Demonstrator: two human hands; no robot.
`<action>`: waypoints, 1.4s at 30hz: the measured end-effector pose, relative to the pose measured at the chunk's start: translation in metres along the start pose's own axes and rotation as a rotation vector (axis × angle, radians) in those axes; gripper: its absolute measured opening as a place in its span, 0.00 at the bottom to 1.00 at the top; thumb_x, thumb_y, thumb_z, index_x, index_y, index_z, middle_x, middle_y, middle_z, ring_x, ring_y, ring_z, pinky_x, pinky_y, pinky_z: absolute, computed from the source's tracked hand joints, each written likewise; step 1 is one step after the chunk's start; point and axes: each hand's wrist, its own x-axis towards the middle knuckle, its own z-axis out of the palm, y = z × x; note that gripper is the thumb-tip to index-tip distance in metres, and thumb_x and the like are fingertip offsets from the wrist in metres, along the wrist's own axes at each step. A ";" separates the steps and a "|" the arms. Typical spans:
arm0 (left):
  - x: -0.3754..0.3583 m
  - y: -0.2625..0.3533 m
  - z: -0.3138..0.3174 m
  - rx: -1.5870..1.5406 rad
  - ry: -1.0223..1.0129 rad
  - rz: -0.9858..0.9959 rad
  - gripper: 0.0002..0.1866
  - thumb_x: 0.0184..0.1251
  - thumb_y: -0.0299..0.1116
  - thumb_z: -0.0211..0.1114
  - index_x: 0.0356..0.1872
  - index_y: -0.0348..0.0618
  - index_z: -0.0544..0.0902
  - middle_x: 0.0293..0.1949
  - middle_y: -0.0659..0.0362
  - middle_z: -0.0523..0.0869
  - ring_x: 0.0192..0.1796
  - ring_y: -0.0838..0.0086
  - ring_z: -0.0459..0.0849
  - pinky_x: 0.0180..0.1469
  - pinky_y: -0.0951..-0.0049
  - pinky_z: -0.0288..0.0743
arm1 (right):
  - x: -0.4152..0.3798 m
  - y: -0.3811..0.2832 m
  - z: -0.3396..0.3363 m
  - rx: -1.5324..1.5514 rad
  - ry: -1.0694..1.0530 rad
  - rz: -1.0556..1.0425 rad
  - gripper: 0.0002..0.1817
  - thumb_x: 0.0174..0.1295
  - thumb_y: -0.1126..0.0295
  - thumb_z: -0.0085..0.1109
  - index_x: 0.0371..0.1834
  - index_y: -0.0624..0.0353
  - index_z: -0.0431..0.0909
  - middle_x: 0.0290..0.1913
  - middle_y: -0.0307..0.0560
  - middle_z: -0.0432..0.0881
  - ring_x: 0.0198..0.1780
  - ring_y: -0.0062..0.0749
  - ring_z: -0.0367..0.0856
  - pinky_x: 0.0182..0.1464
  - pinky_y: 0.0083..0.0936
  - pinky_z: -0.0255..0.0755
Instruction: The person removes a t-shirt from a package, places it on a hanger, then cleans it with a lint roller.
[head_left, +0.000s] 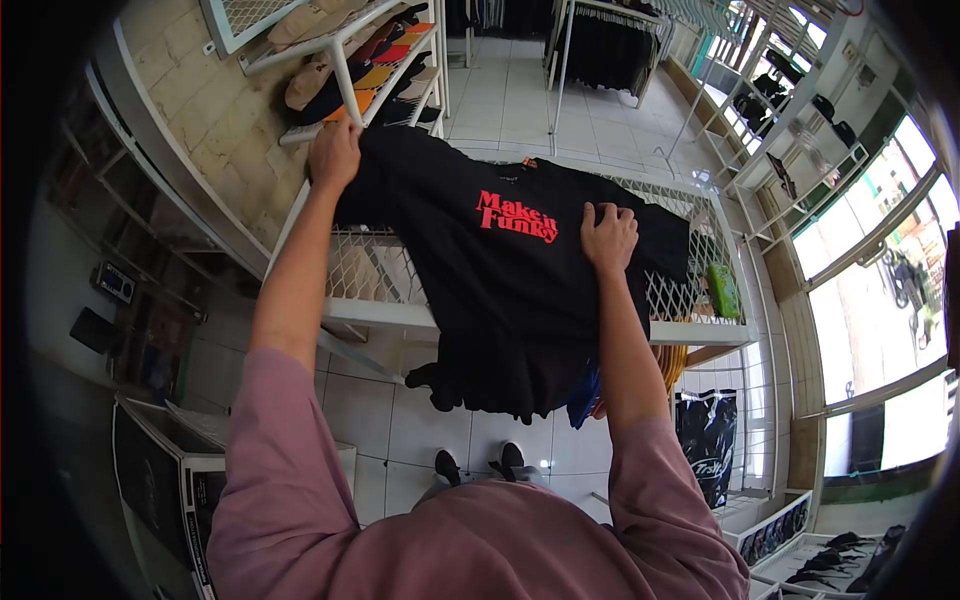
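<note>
A black T-shirt (pixel 480 270) with red "Make it Funky" lettering lies spread over a white mesh-topped table (pixel 385 314). Its collar points away from me and its lower part hangs over the near edge. My left hand (pixel 334 157) is closed on the sleeve at the far left. On the right of the chest, beside the print, my right hand (pixel 610 238) rests on the fabric, fingers slightly curled and apart. An orange label shows at the collar.
A green packet (pixel 722 291) lies at the table's right end. Caps fill a white rack (pixel 340 70) at the back left. Dark clothes (pixel 605 60) hang on a rail farther back. A black plastic bag (pixel 706 440) hangs below right.
</note>
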 end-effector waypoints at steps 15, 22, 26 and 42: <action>-0.289 0.145 -0.133 -0.650 -0.385 -0.480 0.17 0.70 0.46 0.72 0.34 0.41 0.86 0.22 0.58 0.86 0.27 0.67 0.87 0.33 0.67 0.77 | -0.143 0.036 -0.155 0.072 0.092 0.189 0.17 0.66 0.59 0.67 0.53 0.57 0.86 0.49 0.54 0.83 0.52 0.50 0.81 0.56 0.45 0.74; -0.303 0.133 -0.091 -1.045 -0.206 -0.509 0.17 0.77 0.42 0.67 0.32 0.40 0.79 0.25 0.63 0.80 0.30 0.79 0.77 0.35 0.73 0.72 | -0.136 0.034 -0.150 -0.118 0.092 0.168 0.12 0.66 0.58 0.66 0.42 0.55 0.88 0.48 0.52 0.85 0.51 0.54 0.80 0.55 0.46 0.74; -0.300 0.073 -0.109 -0.947 0.076 -0.723 0.16 0.81 0.43 0.62 0.34 0.43 0.76 0.24 0.70 0.70 0.27 0.84 0.65 0.33 0.77 0.63 | -0.132 0.047 -0.143 -0.023 0.064 0.179 0.10 0.70 0.62 0.62 0.39 0.56 0.84 0.44 0.53 0.86 0.49 0.54 0.80 0.55 0.46 0.72; -0.217 0.073 -0.128 -1.623 -0.627 -0.817 0.16 0.74 0.35 0.68 0.53 0.32 0.86 0.47 0.54 0.91 0.46 0.70 0.90 0.52 0.70 0.84 | -0.059 0.053 -0.131 0.278 -0.354 0.270 0.27 0.62 0.60 0.68 0.64 0.58 0.79 0.48 0.61 0.88 0.53 0.53 0.87 0.58 0.43 0.77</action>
